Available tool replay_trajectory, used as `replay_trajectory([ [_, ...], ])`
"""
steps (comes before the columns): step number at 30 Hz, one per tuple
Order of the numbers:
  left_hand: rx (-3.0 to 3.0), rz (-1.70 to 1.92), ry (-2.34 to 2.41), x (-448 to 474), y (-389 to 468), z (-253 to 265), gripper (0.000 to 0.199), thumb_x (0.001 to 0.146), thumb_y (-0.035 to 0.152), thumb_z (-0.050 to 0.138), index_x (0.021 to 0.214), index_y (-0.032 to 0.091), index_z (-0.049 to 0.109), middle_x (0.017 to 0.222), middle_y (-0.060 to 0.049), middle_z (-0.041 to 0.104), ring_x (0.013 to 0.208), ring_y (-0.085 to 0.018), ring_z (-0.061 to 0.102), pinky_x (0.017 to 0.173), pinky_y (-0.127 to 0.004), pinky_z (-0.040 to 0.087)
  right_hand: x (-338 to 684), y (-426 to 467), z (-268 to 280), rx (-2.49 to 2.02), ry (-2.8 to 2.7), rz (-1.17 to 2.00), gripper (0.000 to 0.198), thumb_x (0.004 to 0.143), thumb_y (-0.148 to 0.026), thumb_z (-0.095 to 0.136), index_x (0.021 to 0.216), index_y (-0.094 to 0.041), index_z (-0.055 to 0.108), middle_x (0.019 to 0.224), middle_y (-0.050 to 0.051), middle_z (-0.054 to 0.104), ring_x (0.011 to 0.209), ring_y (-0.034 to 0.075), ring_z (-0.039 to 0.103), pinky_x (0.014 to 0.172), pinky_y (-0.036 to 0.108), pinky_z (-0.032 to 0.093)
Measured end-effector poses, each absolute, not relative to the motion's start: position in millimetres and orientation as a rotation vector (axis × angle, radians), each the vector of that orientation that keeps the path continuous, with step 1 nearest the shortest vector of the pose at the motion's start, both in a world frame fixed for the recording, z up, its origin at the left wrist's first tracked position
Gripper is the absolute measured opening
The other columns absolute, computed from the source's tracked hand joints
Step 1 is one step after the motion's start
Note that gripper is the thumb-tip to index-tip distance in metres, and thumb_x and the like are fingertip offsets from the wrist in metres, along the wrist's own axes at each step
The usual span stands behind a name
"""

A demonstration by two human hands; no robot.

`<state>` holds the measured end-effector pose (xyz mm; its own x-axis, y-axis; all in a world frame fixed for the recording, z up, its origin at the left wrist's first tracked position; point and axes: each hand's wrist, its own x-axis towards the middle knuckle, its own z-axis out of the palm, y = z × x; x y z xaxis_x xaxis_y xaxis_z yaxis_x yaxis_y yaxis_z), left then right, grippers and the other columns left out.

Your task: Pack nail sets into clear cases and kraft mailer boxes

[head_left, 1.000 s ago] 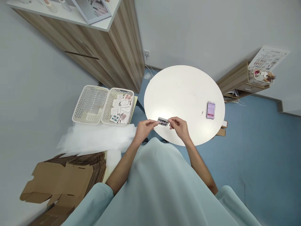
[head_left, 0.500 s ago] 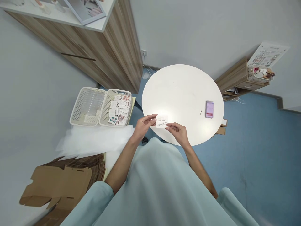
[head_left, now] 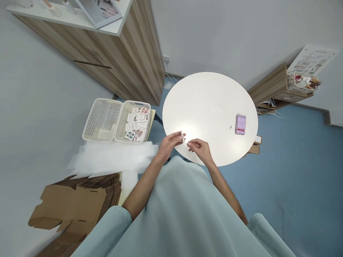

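Observation:
Over the near left part of the round white table (head_left: 214,96), my left hand (head_left: 171,143) is closed on a small white card (head_left: 182,136). The card is turned almost edge-on, so its printed face barely shows. Just right of it, my right hand (head_left: 200,149) has thumb and fingertips drawn together in a pinch, apart from the card. Whether those fingertips hold anything is too small to tell. A purple rectangular item (head_left: 240,124), blurred out, lies on the right side of the table.
Left of the table, one white basket (head_left: 117,135) holds small printed cards or packets, another (head_left: 85,132) holds clear plastic pieces. White translucent sheets (head_left: 112,157) and flattened cardboard boxes (head_left: 72,203) lie nearer me. A wooden cabinet (head_left: 139,53) stands behind; a shelf unit (head_left: 276,80) is at right.
The card has turned from face-up to nearly edge-on in my left hand. My right fingers have come off its right edge. The view has shifted slightly.

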<state>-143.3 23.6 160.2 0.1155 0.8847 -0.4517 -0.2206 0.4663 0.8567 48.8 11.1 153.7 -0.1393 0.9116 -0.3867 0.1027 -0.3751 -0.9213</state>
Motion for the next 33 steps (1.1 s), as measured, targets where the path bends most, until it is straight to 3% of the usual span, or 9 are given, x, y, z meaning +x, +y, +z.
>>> replay_trajectory([
  [5, 0.86, 0.913, 1.399, -144, 23, 141, 0.066, 0.076, 0.05, 0.088, 0.131, 0.017, 0.072, 0.138, -0.018, 0.071, 0.122, -0.031, 0.071, 0.104, -0.043, 0.058, 36, 12, 149, -1.568, -1.314, 1.517, 0.032, 0.085, -0.055, 0.078, 0.089, -0.024, 0.076, 0.071, 0.001, 0.074, 0.072, 0.022, 0.075, 0.073, 0.034, 0.059],
  [8, 0.919, 0.899, 1.48, -152, 19, 121, 0.064, 0.08, 0.05, 0.084, 0.134, 0.019, 0.071, 0.138, -0.017, 0.07, 0.116, -0.028, 0.072, 0.098, -0.04, 0.059, 34, 16, 134, -1.623, -1.322, 1.475, 0.028, 0.09, -0.051, 0.071, 0.088, -0.024, 0.074, 0.077, 0.002, 0.077, 0.075, 0.022, 0.077, 0.076, 0.033, 0.059],
  [11, 0.961, 0.847, 1.529, -163, 17, 94, 0.057, 0.084, 0.045, 0.077, 0.135, 0.018, 0.071, 0.125, -0.014, 0.074, 0.1, -0.024, 0.074, 0.089, -0.036, 0.059, 35, 25, 106, -1.674, -1.274, 1.526, 0.025, 0.091, -0.046, 0.069, 0.088, -0.022, 0.073, 0.085, 0.003, 0.079, 0.075, 0.02, 0.077, 0.076, 0.031, 0.06],
  [16, 0.994, 0.618, 1.662, -172, 20, 41, 0.057, 0.079, 0.022, 0.071, 0.136, 0.018, 0.071, 0.108, -0.01, 0.076, 0.08, -0.019, 0.071, 0.079, -0.033, 0.056, 26, 36, 45, -1.805, -1.347, 1.633, 0.018, 0.093, -0.033, 0.067, 0.084, -0.019, 0.072, 0.086, 0.005, 0.081, 0.072, 0.017, 0.077, 0.075, 0.027, 0.059],
  [23, 1.071, 0.449, 1.736, -174, 22, 4, 0.049, 0.079, 0.015, 0.069, 0.128, 0.016, 0.074, 0.106, -0.011, 0.078, 0.085, -0.023, 0.071, 0.084, -0.034, 0.056, 12, 36, 5, -2.052, -1.598, 1.584, 0.021, 0.096, -0.029, 0.061, 0.083, -0.019, 0.075, 0.079, 0.005, 0.081, 0.081, 0.019, 0.076, 0.078, 0.026, 0.054],
  [29, 1.186, 0.439, 1.693, -189, 18, 4, 0.042, 0.085, 0.024, 0.068, 0.126, 0.018, 0.075, 0.108, -0.011, 0.079, 0.088, -0.026, 0.072, 0.09, -0.039, 0.056, 14, 34, 14, -2.131, -1.731, 1.478, 0.033, 0.095, -0.029, 0.06, 0.064, -0.021, 0.07, 0.072, 0.006, 0.078, 0.075, 0.021, 0.072, 0.074, 0.028, 0.049],
  [33, 1.213, 0.478, 1.659, -208, 8, 21, 0.038, 0.088, 0.025, 0.065, 0.124, 0.02, 0.076, 0.108, -0.01, 0.079, 0.091, -0.027, 0.073, 0.09, -0.04, 0.057, 8, 35, 34, -2.131, -1.766, 1.383, 0.029, 0.096, -0.032, 0.06, 0.073, -0.021, 0.074, 0.074, 0.005, 0.078, 0.074, 0.021, 0.074, 0.074, 0.028, 0.051],
])
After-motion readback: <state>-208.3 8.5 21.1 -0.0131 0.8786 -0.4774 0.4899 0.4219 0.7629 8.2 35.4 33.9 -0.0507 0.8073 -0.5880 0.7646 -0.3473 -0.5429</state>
